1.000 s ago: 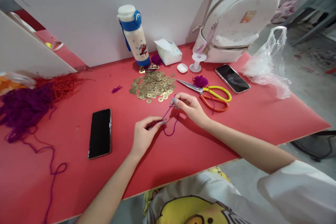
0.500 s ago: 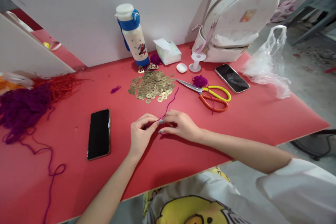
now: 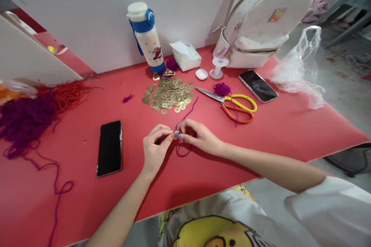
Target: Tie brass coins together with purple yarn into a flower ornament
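Observation:
A purple yarn strand [image 3: 189,112] runs up from between my fingertips toward the coins, and a loop of it hangs below them. My left hand [image 3: 156,144] is closed in a pinch on the yarn. Against its fingertips, my right hand [image 3: 199,136] also pinches the yarn with thumb and forefinger. Whether a coin sits between the fingers is hidden. Just beyond the hands lies a heap of brass-coloured holed coins [image 3: 171,92]. Scissors [image 3: 224,102] with one yellow and one orange handle lie to the right, beside a small purple yarn bundle [image 3: 222,89].
A black phone [image 3: 109,148] lies left of my hands, a second phone [image 3: 258,86] at the right. Purple yarn [image 3: 27,121] is piled far left. Behind stand a bottle [image 3: 146,38], a tissue pack [image 3: 185,57], a white spool [image 3: 218,68] and a backpack [image 3: 269,19].
My right thumb and forefinger have closed together at the left fingertips. A loop of yarn now shows below the hands. The view has shifted slightly.

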